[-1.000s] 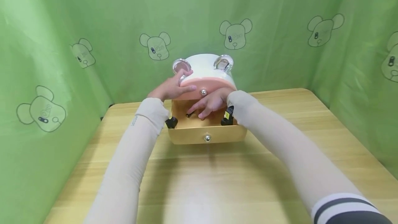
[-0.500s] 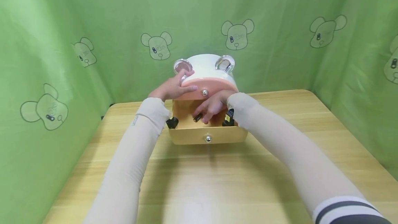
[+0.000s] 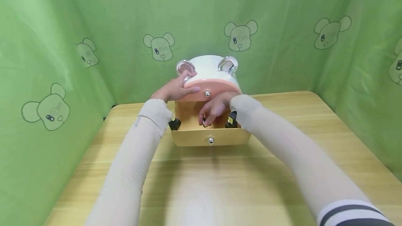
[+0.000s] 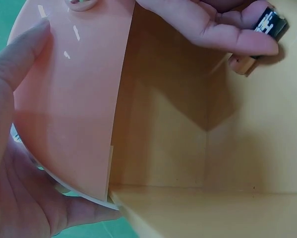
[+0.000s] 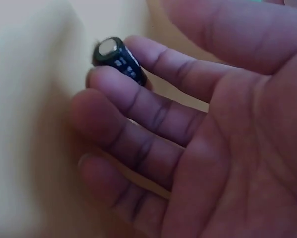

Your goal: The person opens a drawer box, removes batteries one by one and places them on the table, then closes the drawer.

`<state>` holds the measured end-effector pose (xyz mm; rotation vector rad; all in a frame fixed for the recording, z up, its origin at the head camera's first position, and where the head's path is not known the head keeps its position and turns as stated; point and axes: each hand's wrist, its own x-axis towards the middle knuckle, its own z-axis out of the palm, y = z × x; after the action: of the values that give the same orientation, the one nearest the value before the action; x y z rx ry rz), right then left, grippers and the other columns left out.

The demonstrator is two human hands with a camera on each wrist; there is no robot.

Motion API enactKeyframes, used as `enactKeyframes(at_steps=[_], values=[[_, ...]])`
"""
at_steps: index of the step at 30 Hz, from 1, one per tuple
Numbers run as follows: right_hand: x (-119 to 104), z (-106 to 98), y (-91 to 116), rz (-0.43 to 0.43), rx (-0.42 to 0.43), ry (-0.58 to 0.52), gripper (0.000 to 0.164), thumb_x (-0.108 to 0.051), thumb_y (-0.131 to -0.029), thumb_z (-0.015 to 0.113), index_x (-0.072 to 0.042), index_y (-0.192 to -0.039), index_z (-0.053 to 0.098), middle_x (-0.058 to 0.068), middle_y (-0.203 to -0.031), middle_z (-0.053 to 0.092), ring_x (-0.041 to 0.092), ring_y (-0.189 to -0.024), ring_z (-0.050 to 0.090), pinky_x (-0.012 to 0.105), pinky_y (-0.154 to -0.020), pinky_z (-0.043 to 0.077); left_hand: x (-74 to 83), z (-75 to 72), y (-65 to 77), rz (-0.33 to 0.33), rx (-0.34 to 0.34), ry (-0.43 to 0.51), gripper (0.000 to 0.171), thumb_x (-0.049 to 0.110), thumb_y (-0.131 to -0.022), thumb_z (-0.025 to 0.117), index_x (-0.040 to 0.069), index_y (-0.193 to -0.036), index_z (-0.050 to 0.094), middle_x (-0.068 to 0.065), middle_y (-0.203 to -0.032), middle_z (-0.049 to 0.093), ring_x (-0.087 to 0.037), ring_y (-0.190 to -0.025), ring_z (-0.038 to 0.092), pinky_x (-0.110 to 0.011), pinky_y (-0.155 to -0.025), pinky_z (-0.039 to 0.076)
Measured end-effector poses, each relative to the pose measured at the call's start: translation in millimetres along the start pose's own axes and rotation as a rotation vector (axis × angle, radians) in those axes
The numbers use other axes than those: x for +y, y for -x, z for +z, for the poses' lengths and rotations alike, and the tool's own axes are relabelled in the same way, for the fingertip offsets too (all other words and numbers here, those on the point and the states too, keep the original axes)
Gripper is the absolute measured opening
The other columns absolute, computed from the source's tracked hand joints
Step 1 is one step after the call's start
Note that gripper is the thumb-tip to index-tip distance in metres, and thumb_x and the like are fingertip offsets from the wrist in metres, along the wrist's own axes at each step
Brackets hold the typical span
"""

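A white storage box [image 3: 204,67] with a pink front panel [image 4: 74,99] and silver ears stands on the table. My left hand [image 3: 174,89] holds its left side, the thumb lying on the pink front and the other fingers around the edge. Below, the tan drawer [image 3: 188,139] with a silver knob is pulled out. My right hand [image 3: 216,108] reaches into it and pinches a small black battery [image 5: 123,59] between two fingers. In the left wrist view, the copper-coloured end of the battery [image 4: 267,25] shows beneath the fingers.
Black devices, one on the left [image 3: 175,124] and one on the right [image 3: 231,119], sit at the wrists, over the drawer's sides. The wooden table [image 3: 194,184] extends toward me. A green curtain [image 3: 201,9] with bear drawings encloses the back and sides.
My right hand's fingers have reached the battery, moved it to the right inside the drawer and taken hold of it. My left hand stays on the box.
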<state>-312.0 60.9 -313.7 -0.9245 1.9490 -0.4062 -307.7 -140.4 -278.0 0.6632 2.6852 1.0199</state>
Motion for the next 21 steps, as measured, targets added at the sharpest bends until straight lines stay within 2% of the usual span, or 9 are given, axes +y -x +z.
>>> enactKeyframes(at_steps=[6, 11, 21], values=[[1.1, 0.4, -2.8, -0.008, -0.040, -0.072, 0.023, -0.017, -0.097, 0.058, -0.005, -0.116, 0.061, 0.004, -0.098, 0.060, 0.018, -0.092, 0.052, 0.030, -0.085, 0.045, -2.2, 0.3, -1.2, -0.001, 0.003, 0.000, 0.062, 0.055, -0.087, 0.065, 0.029, -0.135, 0.035, 0.019, -0.156, 0.024, -0.030, -0.136, 0.035, -0.054, -0.110, 0.027], [1.9, 1.3, -4.5, 0.017, -0.066, -0.125, 0.024, -0.014, -0.096, 0.059, -0.008, -0.119, 0.063, 0.003, -0.093, 0.058, 0.017, -0.086, 0.053, 0.029, -0.079, 0.047, -2.8, 0.2, -1.8, -0.001, 0.005, -0.011, 0.063, 0.056, -0.087, 0.064, 0.029, -0.135, 0.035, 0.018, -0.156, 0.024, -0.030, -0.136, 0.036, -0.054, -0.110, 0.027], [-2.4, 3.7, -3.4, 0.073, -0.056, -0.154, 0.022, -0.014, -0.096, 0.060, -0.010, -0.117, 0.065, 0.003, -0.096, 0.057, 0.018, -0.088, 0.052, 0.030, -0.081, 0.048, -2.0, 0.6, -1.4, -0.003, 0.007, -0.014, 0.063, 0.056, -0.087, 0.064, 0.029, -0.136, 0.035, 0.017, -0.157, 0.024, -0.030, -0.136, 0.036, -0.053, -0.110, 0.028]])
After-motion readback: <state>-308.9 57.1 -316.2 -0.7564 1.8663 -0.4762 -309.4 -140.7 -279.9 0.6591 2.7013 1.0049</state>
